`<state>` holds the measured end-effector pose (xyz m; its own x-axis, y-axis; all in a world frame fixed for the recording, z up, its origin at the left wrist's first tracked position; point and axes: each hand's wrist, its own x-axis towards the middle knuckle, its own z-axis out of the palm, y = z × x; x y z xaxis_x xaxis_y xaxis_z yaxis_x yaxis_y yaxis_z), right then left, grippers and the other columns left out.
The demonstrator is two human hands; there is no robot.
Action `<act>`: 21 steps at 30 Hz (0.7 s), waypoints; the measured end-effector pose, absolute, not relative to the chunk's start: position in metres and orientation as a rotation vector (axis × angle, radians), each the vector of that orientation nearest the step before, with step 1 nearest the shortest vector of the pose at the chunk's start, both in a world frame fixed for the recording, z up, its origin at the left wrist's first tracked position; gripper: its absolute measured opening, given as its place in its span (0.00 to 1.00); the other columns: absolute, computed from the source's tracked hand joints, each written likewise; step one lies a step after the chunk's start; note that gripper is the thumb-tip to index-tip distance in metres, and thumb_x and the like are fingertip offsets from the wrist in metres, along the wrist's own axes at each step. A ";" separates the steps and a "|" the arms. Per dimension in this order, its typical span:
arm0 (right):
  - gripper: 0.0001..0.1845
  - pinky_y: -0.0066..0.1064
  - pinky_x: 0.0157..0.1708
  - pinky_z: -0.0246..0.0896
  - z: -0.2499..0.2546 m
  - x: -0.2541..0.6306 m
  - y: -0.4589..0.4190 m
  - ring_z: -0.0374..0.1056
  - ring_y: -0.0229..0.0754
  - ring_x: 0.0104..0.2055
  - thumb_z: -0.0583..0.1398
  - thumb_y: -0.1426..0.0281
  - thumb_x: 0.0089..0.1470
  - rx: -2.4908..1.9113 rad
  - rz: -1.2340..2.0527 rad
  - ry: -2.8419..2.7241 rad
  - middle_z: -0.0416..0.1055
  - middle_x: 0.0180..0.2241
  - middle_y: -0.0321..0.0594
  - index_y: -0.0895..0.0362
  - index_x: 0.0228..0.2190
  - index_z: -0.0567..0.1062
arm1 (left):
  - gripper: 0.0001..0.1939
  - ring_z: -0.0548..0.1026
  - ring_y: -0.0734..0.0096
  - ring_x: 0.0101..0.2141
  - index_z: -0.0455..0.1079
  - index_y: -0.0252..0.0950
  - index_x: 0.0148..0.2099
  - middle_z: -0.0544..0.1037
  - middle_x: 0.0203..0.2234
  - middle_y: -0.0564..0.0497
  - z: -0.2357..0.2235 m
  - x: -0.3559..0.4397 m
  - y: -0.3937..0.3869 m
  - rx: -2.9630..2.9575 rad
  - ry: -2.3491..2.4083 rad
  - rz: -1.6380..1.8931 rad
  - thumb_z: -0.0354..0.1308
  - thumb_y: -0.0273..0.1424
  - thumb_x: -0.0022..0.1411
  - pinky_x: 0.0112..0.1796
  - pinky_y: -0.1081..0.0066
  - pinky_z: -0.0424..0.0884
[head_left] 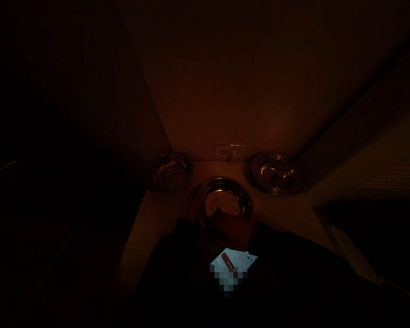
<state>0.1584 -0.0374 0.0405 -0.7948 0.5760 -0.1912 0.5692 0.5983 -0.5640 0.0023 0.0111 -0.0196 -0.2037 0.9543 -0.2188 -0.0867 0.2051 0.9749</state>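
Note:
In the dim light a shallow round steel dish (225,202) sits at the middle of a small wooden table. My left hand (192,204) is at its left rim, the fingers curled along the side and mostly in shadow. Across the near rim lies my right hand (235,228), closed, with its fingers pointing left. A small dark tip shows above that hand, against the dish's inside. Whether it is a finger or a held thing, I cannot make out. Below my wrists glows a lit screen (235,259), partly blurred into blocks.
Another steel dish (170,172) stands at the table's back left corner. Several nested steel dishes (276,174) stand at the back right. A socket panel (229,151) with a plug is on the wall behind the wooden table (153,228). Both sides are very dark.

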 end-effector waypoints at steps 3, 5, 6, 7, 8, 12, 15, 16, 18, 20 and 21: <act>0.26 0.44 0.50 0.62 0.038 0.157 -0.039 0.65 0.54 0.53 0.60 0.67 0.53 -1.054 0.972 -2.750 0.68 0.51 0.56 0.63 0.53 0.66 | 0.20 0.70 0.59 0.54 0.69 0.37 0.53 0.73 0.53 0.44 -0.020 0.000 -0.010 0.964 1.440 1.204 0.51 0.39 0.62 0.56 0.59 0.62; 0.29 0.44 0.51 0.62 0.036 0.153 -0.042 0.64 0.54 0.54 0.60 0.66 0.54 -1.087 0.970 -2.708 0.67 0.53 0.57 0.63 0.55 0.64 | 0.21 0.63 0.59 0.59 0.68 0.38 0.55 0.67 0.59 0.46 -0.019 0.000 -0.020 1.032 1.512 1.204 0.54 0.36 0.60 0.60 0.61 0.56; 0.29 0.43 0.51 0.62 0.036 0.151 -0.043 0.64 0.53 0.54 0.60 0.66 0.54 -1.095 0.972 -2.689 0.66 0.53 0.56 0.62 0.56 0.63 | 0.22 0.60 0.59 0.61 0.68 0.38 0.55 0.64 0.61 0.46 -0.017 0.000 -0.022 1.062 1.540 1.199 0.56 0.33 0.58 0.62 0.61 0.53; 0.29 0.43 0.51 0.62 0.036 0.150 -0.044 0.64 0.53 0.54 0.60 0.66 0.55 -1.102 0.974 -2.672 0.66 0.54 0.55 0.61 0.56 0.63 | 0.22 0.59 0.59 0.62 0.69 0.37 0.54 0.63 0.61 0.46 -0.015 0.001 -0.023 1.072 1.563 1.192 0.57 0.30 0.57 0.62 0.62 0.51; 0.28 0.42 0.51 0.62 0.036 0.150 -0.045 0.64 0.52 0.55 0.59 0.66 0.55 -1.099 0.981 -2.663 0.66 0.54 0.54 0.60 0.55 0.63 | 0.21 0.58 0.59 0.62 0.69 0.36 0.53 0.63 0.61 0.46 -0.013 0.002 -0.022 1.062 1.578 1.188 0.56 0.29 0.56 0.62 0.62 0.51; 0.24 0.42 0.52 0.62 0.045 0.167 -0.044 0.65 0.51 0.55 0.60 0.66 0.55 -1.051 1.022 -2.742 0.66 0.55 0.50 0.57 0.53 0.68 | 0.17 0.67 0.62 0.56 0.70 0.36 0.52 0.72 0.54 0.46 -0.003 0.004 -0.012 0.936 1.597 1.188 0.49 0.32 0.63 0.59 0.62 0.59; 0.24 0.43 0.51 0.62 0.053 0.188 -0.040 0.65 0.53 0.54 0.60 0.65 0.53 -1.041 1.038 -2.851 0.67 0.55 0.51 0.57 0.52 0.70 | 0.18 0.70 0.62 0.53 0.70 0.35 0.52 0.73 0.53 0.45 -0.002 0.005 -0.007 0.866 1.551 1.207 0.50 0.36 0.63 0.56 0.62 0.62; 0.24 0.44 0.51 0.62 0.055 0.193 -0.038 0.65 0.54 0.54 0.60 0.64 0.53 -1.026 1.067 -2.875 0.67 0.54 0.52 0.58 0.52 0.70 | 0.18 0.70 0.62 0.53 0.70 0.35 0.52 0.73 0.53 0.45 -0.004 0.006 -0.006 0.834 1.515 1.229 0.51 0.36 0.62 0.56 0.62 0.63; 0.24 0.43 0.51 0.62 0.055 0.197 -0.036 0.65 0.54 0.54 0.61 0.65 0.53 -1.012 1.122 -2.874 0.68 0.53 0.53 0.60 0.50 0.71 | 0.18 0.70 0.62 0.53 0.70 0.35 0.52 0.73 0.53 0.44 -0.010 0.008 -0.005 0.773 1.444 1.283 0.52 0.35 0.62 0.55 0.64 0.64; 0.22 0.42 0.52 0.61 0.051 0.190 -0.036 0.65 0.53 0.55 0.61 0.66 0.53 -0.987 1.152 -2.832 0.68 0.53 0.54 0.60 0.50 0.72 | 0.18 0.70 0.62 0.53 0.70 0.35 0.52 0.74 0.53 0.44 -0.016 0.010 -0.004 0.746 1.431 1.317 0.52 0.35 0.62 0.55 0.64 0.64; 0.22 0.41 0.53 0.60 0.048 0.184 -0.037 0.64 0.52 0.55 0.60 0.67 0.53 -0.983 1.146 -2.798 0.68 0.53 0.53 0.60 0.50 0.72 | 0.18 0.70 0.61 0.53 0.70 0.36 0.52 0.74 0.52 0.45 -0.019 0.010 -0.004 0.752 1.439 1.324 0.52 0.36 0.61 0.55 0.63 0.63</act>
